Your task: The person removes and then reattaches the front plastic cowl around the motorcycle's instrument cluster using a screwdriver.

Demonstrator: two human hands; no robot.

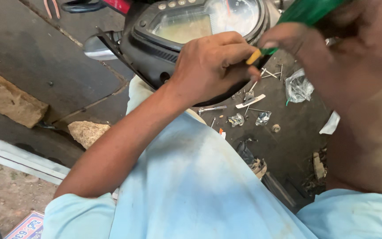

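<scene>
Stone blocks (12, 99), scattered screws (268, 74) and crumpled plastic bag (298, 86) on floor (292, 141)

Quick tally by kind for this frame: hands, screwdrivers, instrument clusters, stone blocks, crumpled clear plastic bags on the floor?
Hands: 2, left hand and right hand
Green-handled screwdriver: 1
Instrument cluster: 1
Stone blocks: 2, large, small
Clear plastic bags: 3
Total: 9

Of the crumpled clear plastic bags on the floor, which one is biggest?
The crumpled clear bag farthest right, just below the right hand holding the green-handled tool. The two small bags lie side by side lower down, much smaller.
</scene>
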